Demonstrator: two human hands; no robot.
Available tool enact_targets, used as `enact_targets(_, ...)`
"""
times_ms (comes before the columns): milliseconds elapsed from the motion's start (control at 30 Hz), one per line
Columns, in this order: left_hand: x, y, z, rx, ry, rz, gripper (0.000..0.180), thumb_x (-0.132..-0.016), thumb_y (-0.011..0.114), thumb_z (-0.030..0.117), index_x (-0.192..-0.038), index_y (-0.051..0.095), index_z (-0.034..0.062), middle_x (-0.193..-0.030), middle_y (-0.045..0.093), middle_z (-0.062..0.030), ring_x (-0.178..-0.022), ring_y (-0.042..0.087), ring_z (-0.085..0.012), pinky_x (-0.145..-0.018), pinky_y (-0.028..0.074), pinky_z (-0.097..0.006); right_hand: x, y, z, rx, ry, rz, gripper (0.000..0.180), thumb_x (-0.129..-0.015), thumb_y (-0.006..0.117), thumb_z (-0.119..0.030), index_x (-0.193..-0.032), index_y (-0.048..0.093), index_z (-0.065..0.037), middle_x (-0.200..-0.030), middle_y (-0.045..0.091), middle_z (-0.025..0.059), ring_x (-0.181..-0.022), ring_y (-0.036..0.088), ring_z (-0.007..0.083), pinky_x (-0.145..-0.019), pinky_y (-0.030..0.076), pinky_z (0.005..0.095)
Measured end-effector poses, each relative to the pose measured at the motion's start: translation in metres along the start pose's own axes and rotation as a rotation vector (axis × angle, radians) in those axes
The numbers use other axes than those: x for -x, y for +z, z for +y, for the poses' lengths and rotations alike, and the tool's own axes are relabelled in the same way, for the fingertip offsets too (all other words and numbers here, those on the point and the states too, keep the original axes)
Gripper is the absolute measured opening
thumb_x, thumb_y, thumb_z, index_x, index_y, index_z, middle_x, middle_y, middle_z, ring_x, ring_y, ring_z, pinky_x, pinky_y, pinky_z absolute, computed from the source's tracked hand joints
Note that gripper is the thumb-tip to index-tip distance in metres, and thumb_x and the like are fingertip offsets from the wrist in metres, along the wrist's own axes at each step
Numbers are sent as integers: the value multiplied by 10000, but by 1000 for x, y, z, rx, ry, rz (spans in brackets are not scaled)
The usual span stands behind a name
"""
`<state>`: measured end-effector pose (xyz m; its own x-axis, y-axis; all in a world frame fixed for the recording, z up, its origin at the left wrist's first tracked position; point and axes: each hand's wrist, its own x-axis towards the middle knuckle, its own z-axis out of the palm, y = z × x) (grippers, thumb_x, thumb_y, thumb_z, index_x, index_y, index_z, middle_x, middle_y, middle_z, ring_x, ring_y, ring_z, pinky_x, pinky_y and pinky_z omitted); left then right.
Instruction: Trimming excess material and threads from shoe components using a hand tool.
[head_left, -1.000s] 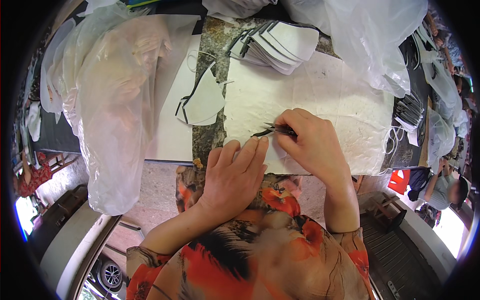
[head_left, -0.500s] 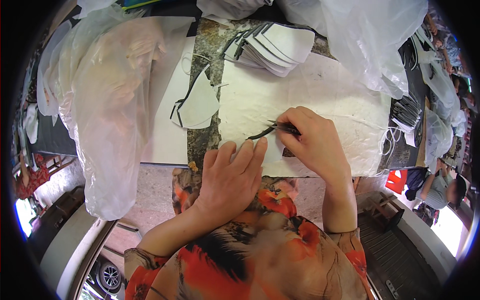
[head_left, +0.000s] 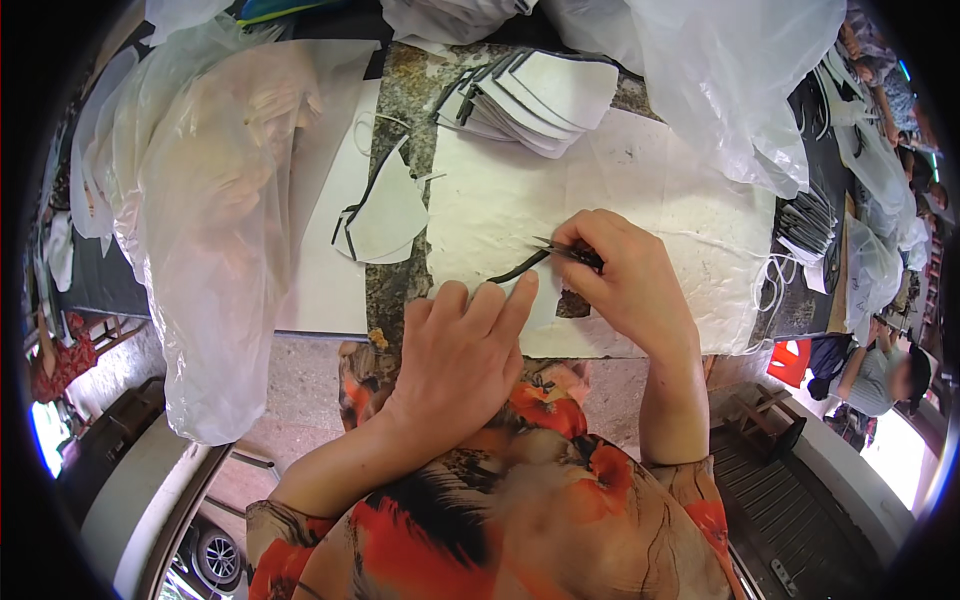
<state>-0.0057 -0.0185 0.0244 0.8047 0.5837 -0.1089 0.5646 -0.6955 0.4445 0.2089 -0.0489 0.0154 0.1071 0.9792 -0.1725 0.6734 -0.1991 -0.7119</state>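
Observation:
My left hand lies with its fingers stretched out, fingertips pressing a white piece with a black edging strip down on the white work sheet. Most of that piece is hidden under the hand. Closed around small dark pointed snips, my right hand is just right of it, the snip tips at the upper end of the black strip. Farther left lies another white black-edged piece, shaped like a cup. A fanned stack of similar white pieces rests beyond the hands.
A large clear plastic bag covers beige items on the left and hangs over the table edge. Another plastic bag bulges at the far right. White cords and a bundle of dark-edged pieces lie at right. A person is in the right background.
The view has shifted slightly. The snips stay in my right hand near the strip's upper end, and my left fingers have spread a little, with more of the black strip showing.

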Motion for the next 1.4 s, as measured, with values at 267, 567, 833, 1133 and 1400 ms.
enact_targets(267, -8, -3, 3, 31, -10, -27, 668, -764, 694, 159, -1420, 579, 112, -950, 503, -57, -913, 520, -257, -751, 447, -417, -3, -2, -1, -70, 94, -4, 126, -823, 664, -88, -910, 618, -10, -831, 645, 141, -765, 629, 319, -707, 504, 395)
enact_targets(567, -15, -7, 4, 61, -12, -53, 696, -724, 710, 132, -1410, 588, 114, -949, 506, -69, -904, 529, -275, -733, 461, -425, -6, -4, -6, -135, 223, -5, 148, -837, 646, -124, -912, 612, -1, -852, 669, 185, -807, 648, 384, -733, 513, 437)
enact_targets(833, -18, -7, 4, 71, -3, -36, 665, -737, 705, 130, -1394, 602, 103, -934, 514, -85, -888, 535, -294, -719, 473, -429, -4, -5, -7, -60, 228, 20, 153, -842, 626, -143, -913, 619, -8, -860, 678, 190, -808, 649, 400, -730, 511, 466)
enact_targets(1133, -19, -2, 3, 111, -31, 14, 540, -853, 754, 246, -1356, 631, 94, -942, 523, -102, -887, 531, -304, -737, 467, -424, -1, 0, -7, 72, 310, 28, 148, -854, 609, -183, -911, 633, -48, -852, 697, 165, -827, 666, 403, -732, 522, 482)
enact_targets(1400, -8, 28, -4, 121, -15, 197, 503, -868, 747, 272, -1327, 633, 99, -1061, 565, -99, -957, 533, -293, -858, 416, -451, 9, -5, 3, -144, 281, 66, 181, -906, 706, -180, -976, 659, -19, -761, 667, 83, -683, 631, 162, -651, 498, 310)
